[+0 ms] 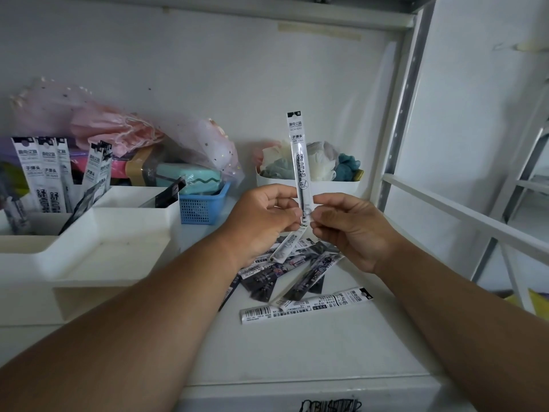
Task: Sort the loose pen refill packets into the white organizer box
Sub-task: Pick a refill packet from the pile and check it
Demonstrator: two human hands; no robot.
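Observation:
Both hands meet over the shelf, pinching one white pen refill packet [299, 156] that stands upright between them. My left hand [261, 221] grips its lower part and also holds a second packet [287, 244] angled down under the palm. My right hand [350, 230] pinches the upright packet from the right. Below the hands lies a loose pile of packets [285, 272], dark and white, and one long white packet [306, 306] lies flat nearer to me. The white organizer box [118, 233] sits at the left, with several packets [44, 176] standing in its back compartments.
A blue mesh basket [205, 203] with a teal case stands behind the organizer. A white tub [309, 185] of cloth items sits behind the hands. Pink plastic bags fill the back left. A white metal shelf frame [463, 212] runs along the right side.

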